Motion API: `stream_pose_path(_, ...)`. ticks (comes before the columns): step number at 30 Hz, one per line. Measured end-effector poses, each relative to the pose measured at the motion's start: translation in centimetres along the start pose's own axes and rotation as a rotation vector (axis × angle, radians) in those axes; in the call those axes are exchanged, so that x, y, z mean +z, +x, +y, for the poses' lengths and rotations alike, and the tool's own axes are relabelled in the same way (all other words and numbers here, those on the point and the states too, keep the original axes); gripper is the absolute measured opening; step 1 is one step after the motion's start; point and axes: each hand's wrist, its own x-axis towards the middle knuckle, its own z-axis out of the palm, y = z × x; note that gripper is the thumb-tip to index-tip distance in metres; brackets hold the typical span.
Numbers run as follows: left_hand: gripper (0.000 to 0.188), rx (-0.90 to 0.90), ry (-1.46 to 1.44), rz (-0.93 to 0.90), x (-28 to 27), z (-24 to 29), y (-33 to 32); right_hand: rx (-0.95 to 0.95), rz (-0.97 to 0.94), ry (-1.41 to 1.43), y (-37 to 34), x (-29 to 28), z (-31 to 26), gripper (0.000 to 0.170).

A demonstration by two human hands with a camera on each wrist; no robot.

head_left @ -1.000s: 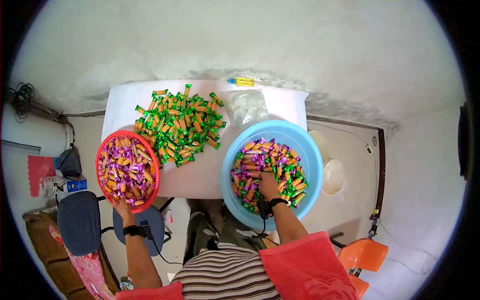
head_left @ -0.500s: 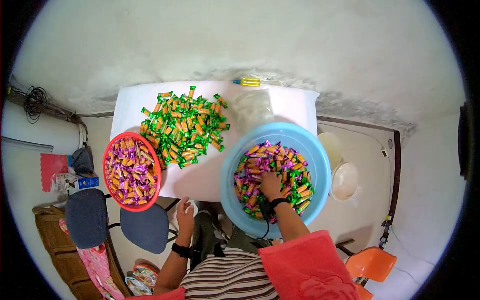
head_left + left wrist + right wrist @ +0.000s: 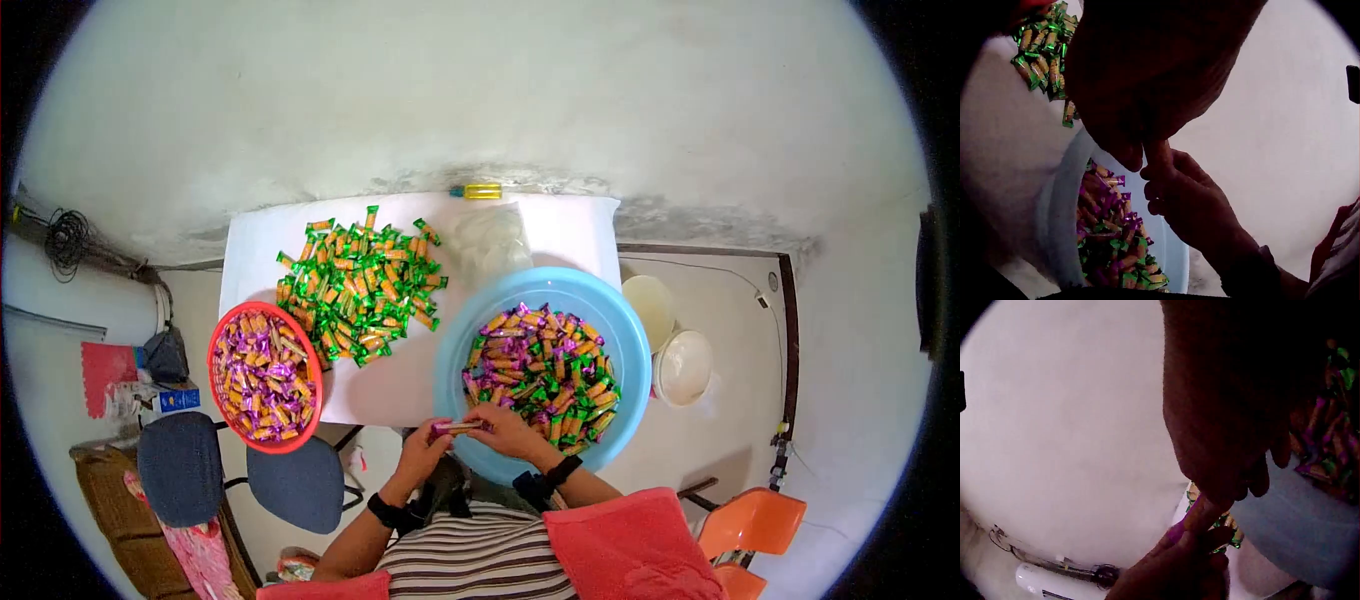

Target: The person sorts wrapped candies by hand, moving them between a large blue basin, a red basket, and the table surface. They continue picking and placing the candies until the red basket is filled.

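Observation:
Both hands meet over the near left rim of the blue basin (image 3: 628,400). Between them is a wrapped candy (image 3: 458,427) with purple ends. My left hand (image 3: 420,456) pinches its left end, my right hand (image 3: 508,434) its right end. In the right wrist view the purple wrapper end (image 3: 1176,531) shows by the left fingers. A mixed heap of purple-ended and green-ended candies (image 3: 545,365) fills the basin. Purple-ended candies (image 3: 262,380) fill the red basket (image 3: 213,365) at left, and green-ended ones (image 3: 365,285) lie piled on the white tabletop (image 3: 385,395).
A clear plastic bag (image 3: 490,243) and a yellow bottle (image 3: 482,191) are at the table's back. Dark chairs (image 3: 295,485) stand front left, an orange chair (image 3: 752,522) front right. White buckets (image 3: 685,368) stand on the floor right of the table.
My left hand came away from the red basket, moving right to the basin's near rim. My right hand rose from the heap toward it, and a purple-ended candy is now held between them.

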Motion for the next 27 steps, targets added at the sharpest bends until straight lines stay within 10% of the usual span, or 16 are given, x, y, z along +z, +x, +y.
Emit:
stream_pose_path(12, 0.023, 0.016, -0.099, 0.338, -0.9, -2.5, -1.4, 0.110, 0.112, 0.148, -0.4, -1.8, 6.2, 0.031)
stream_pose_path(17, 0.023, -0.043, -0.104, 0.481, -2.6, -0.2, -3.4, 0.416, 0.142, -0.365, -0.9, -3.9, 10.7, 0.035)
stream_pose_path(27, 0.023, -0.079, -0.154, 0.627, -4.9, -1.9, -5.2, 0.313, 0.038, -0.814, 3.8, -3.7, 13.8, 0.035)
